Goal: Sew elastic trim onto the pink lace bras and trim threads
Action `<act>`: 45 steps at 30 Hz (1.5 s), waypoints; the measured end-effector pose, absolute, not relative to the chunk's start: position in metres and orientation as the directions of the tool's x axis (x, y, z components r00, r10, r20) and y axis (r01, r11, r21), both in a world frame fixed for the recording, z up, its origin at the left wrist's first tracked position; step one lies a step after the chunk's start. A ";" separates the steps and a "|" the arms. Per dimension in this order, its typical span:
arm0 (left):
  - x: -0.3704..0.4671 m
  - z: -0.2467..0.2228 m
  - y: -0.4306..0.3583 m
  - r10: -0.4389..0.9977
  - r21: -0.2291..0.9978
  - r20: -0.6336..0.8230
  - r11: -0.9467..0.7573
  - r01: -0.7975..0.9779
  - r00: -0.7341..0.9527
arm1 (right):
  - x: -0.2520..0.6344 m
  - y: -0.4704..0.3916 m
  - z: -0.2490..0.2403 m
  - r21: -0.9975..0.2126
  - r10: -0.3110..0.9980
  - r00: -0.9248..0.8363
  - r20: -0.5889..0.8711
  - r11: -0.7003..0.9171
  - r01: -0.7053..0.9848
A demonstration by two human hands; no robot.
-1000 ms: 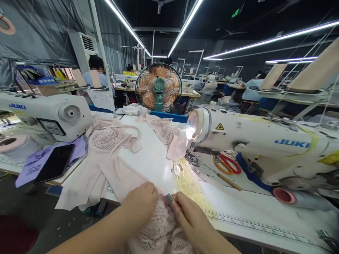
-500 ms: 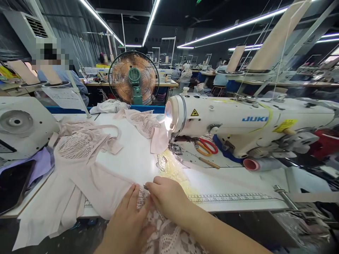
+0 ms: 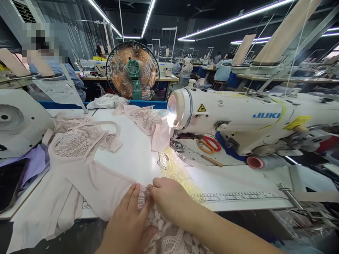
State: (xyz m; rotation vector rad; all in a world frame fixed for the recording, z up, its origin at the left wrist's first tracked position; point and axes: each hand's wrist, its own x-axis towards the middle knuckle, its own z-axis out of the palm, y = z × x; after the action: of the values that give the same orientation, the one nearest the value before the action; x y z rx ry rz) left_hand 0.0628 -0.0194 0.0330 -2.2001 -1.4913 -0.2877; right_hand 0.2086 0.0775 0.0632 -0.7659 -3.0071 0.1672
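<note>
A pale pink lace-trimmed garment point(image 3: 103, 187) spreads over the table and hangs past its front edge. My left hand point(image 3: 132, 211) lies on it, fingers stretched out and pressing the cloth down, thumb apart beside a strip of lace point(image 3: 142, 199). Closed in a pinch, my right hand point(image 3: 169, 197) meets the garment's edge just right of the left fingertips. Its fingers hide nearly all of a small dark metal tool. White patterned lace point(image 3: 174, 241) falls below both hands.
A white sewing machine point(image 3: 238, 109) with a lit needle area stands at right. Beneath its arm lie red-and-orange-handled scissors point(image 3: 209, 144) and a wooden-handled tool point(image 3: 212, 161). A phone point(image 3: 12, 183) is at left; another pink piece point(image 3: 144, 121) lies near the needle. A ruler tape point(image 3: 233, 197) lines the front edge.
The small dark tool tip that stuck out of my right hand is now almost hidden at the cloth's edge. The camera view has shifted slightly; my left hand stays on the garment.
</note>
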 end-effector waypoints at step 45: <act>0.060 0.022 -0.029 0.924 0.120 0.204 -0.353 0.928 0.324 | 0.264 0.033 0.066 -0.428 0.751 -0.656 0.072 0.617 0.660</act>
State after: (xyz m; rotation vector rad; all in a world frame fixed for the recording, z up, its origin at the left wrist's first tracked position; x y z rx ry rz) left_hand 0.0603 -0.0292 0.0224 -2.5409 -1.7763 -0.3714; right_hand 0.2644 0.0335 0.0655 -1.1558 -2.5991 0.5412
